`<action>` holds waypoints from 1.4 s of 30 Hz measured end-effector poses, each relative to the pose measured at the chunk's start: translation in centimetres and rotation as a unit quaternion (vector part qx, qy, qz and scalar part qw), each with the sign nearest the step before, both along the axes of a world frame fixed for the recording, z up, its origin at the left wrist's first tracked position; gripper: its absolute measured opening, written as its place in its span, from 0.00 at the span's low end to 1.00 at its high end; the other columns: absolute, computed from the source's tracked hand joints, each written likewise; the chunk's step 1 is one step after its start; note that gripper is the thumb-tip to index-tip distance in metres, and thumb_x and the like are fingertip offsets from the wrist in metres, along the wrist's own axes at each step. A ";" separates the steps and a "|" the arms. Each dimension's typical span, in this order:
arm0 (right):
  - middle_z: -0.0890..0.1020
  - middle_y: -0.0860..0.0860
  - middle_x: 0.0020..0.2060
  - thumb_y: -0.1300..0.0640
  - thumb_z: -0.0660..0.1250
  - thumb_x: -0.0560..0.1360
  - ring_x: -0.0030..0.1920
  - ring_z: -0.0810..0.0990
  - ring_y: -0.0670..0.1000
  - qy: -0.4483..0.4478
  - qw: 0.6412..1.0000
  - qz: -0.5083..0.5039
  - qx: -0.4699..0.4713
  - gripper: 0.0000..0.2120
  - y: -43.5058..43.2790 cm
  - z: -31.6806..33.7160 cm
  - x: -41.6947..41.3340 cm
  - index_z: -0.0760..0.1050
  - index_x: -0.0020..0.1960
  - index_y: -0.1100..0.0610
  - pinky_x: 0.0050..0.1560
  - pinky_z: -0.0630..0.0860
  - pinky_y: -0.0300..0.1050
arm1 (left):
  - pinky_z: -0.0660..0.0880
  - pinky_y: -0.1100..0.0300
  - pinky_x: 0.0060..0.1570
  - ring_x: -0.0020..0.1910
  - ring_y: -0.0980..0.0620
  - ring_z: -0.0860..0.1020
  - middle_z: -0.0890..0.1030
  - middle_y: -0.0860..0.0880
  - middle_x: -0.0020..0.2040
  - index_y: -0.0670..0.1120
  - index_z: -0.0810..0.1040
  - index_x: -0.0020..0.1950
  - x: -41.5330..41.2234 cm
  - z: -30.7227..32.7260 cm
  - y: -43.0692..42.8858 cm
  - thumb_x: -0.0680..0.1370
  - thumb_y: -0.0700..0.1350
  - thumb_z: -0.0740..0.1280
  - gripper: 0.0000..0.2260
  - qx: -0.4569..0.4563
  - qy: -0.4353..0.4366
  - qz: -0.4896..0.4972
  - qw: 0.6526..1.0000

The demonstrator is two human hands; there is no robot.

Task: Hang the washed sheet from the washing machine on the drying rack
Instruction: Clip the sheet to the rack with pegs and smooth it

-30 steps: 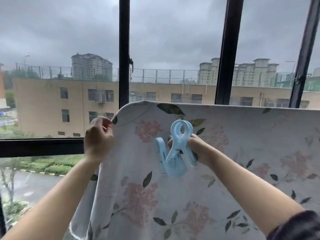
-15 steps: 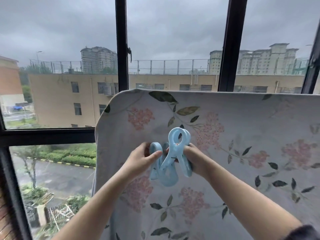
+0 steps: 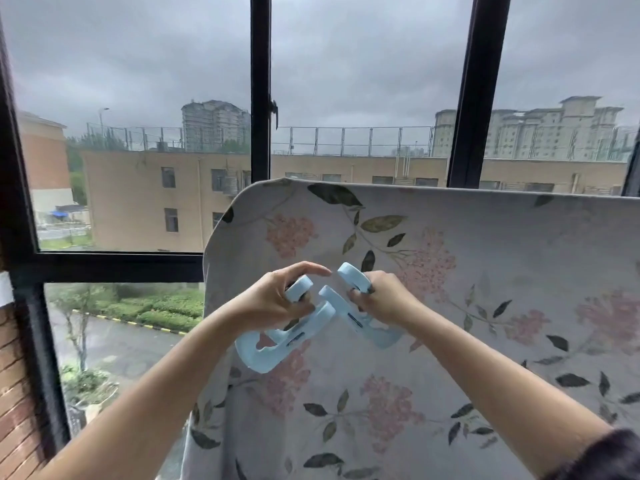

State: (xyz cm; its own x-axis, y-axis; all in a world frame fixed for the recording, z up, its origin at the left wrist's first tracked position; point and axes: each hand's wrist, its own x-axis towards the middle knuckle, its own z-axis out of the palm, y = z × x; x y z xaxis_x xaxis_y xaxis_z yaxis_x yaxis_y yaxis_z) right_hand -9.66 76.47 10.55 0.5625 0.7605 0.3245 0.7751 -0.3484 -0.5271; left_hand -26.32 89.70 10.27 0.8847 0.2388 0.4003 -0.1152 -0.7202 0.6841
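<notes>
My left hand (image 3: 273, 303) grips one light blue clip (image 3: 277, 341), and my right hand (image 3: 384, 301) grips a second clip (image 3: 363, 317). I hold both in front of the floral sheet (image 3: 433, 306); their handle ends are near each other, and I cannot tell if they touch. The sheet hangs over a bar it hides, before the window frame (image 3: 260, 88).

A floral sheet (image 3: 450, 306) hangs over a hidden bar before a dark-framed window (image 3: 260, 88). At the frame's centre, the left hand (image 3: 273, 299) closes its grip on a light-blue clip (image 3: 277, 337), jaws toward 7 o'clock. The right hand (image 3: 384, 299) grips a second blue clip (image 3: 360, 317), jaws toward 5 o'clock, the two clips just beside each other.
</notes>
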 end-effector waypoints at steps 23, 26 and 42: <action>0.82 0.57 0.52 0.38 0.79 0.54 0.48 0.82 0.53 0.225 0.927 0.203 0.219 0.38 -1.8 8.0 4.5 0.77 0.59 0.55 0.50 0.80 0.51 | 0.70 0.69 0.33 0.31 0.55 0.76 0.79 0.54 0.37 0.57 0.71 0.59 0.6 2.9 1.9 0.75 0.41 0.66 0.16 0.217 -0.108 0.168 0.955; 0.81 0.53 0.47 0.50 0.77 0.62 0.43 0.81 0.48 0.073 0.957 0.168 0.224 0.28 -2.0 12.6 4.9 0.74 0.57 0.58 0.39 0.79 0.39 | 0.74 0.59 0.43 0.42 0.49 0.78 0.79 0.50 0.43 0.51 0.75 0.45 0.4 5.6 4.8 0.71 0.34 0.65 0.11 0.283 -0.157 0.241 0.915; 0.80 0.44 0.40 0.38 0.76 0.58 0.42 0.77 0.48 -0.404 0.910 0.086 0.027 0.24 8.0 25.3 -0.2 0.76 0.46 0.52 0.41 0.73 0.44 | 0.73 0.52 0.56 0.55 0.46 0.70 0.64 0.46 0.55 0.41 0.75 0.58 3.7 7.9 9.8 0.77 0.49 0.62 0.15 0.225 0.036 0.371 0.900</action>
